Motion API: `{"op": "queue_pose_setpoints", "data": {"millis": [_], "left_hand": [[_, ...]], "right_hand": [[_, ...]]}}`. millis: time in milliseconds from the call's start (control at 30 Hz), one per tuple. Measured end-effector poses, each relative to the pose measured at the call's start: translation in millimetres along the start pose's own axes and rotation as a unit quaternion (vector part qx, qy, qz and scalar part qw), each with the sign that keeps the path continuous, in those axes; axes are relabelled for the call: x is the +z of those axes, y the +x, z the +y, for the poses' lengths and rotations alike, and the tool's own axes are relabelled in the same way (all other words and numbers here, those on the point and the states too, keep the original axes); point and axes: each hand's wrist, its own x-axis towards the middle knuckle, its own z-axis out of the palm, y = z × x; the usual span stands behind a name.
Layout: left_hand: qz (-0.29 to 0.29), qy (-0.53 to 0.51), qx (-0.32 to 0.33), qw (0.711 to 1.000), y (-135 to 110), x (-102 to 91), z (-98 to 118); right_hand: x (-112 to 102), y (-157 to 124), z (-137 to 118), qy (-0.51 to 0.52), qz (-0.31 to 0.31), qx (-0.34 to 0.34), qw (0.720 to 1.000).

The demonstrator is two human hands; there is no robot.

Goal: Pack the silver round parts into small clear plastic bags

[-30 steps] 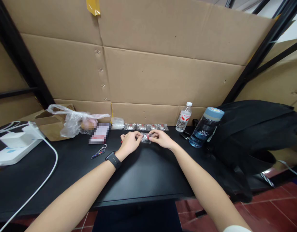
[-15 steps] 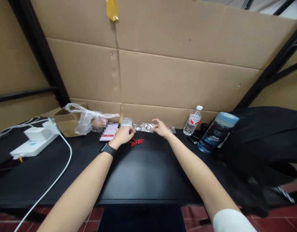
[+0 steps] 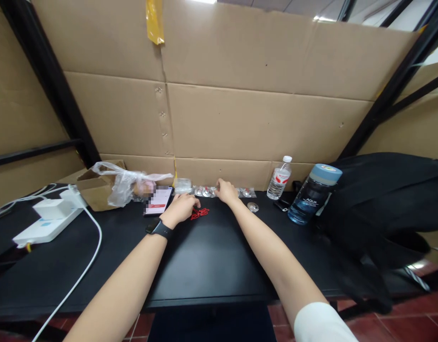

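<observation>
My left hand (image 3: 182,209), a dark watch on its wrist, rests palm down with loosely bent fingers. Its fingertips are beside a red cord (image 3: 200,213) in loops on the black table; whether they touch it is unclear. Along the cardboard wall runs a row of clear packets with small round shiny pieces (image 3: 206,192). My right hand (image 3: 226,191) reaches over the middle of this row, thumb and fingers closed at the edge of a packet and hiding part of it. Right of that hand, more packets (image 3: 246,192) continue the row. Nearer me lies a round silvery disc (image 3: 253,207).
A phone (image 3: 159,200), a clear box (image 3: 183,185) and a plastic bag (image 3: 124,183) by a cardboard box (image 3: 94,192) are at left. A white power strip (image 3: 50,221) trails a cable. Rightward stand a water bottle (image 3: 279,179), a blue-lidded bottle (image 3: 313,194) and black cloth (image 3: 379,204).
My right hand has shifted left along the packets, and its fingers have drawn in. The silvery disc now shows beside the forearm. My left fingers have come down closer to the red cord.
</observation>
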Motion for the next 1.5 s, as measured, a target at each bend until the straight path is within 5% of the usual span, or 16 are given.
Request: {"op": "queue_pose_setpoints", "data": {"millis": [267,500,933,1167,1300,1500], "left_hand": [[-0.032,-0.009,-0.035,0.999,0,-1.8,-5],[0.006,-0.012,-0.037,0.999,2,-0.7,1],[0.108,-0.153,-0.042,0.982,9,-5.5,32],[0.166,-0.234,-0.047,0.957,10,-5.6,52],[0.198,-0.278,-0.053,0.939,9,-7.6,60],[0.173,-0.263,-0.054,0.948,6,-13.8,69]], "right_hand": [[-49,-46,90,-0.019,-0.077,-0.066,0.995],[-49,-79,138,0.028,-0.072,-0.045,0.996],[-50,-80,144,0.089,-0.091,-0.055,0.99],[-56,-82,135,0.137,-0.035,-0.097,0.985],[-53,-87,100,0.28,-0.002,-0.129,0.951],[-44,-101,41,0.487,0.024,-0.146,0.861]]}}
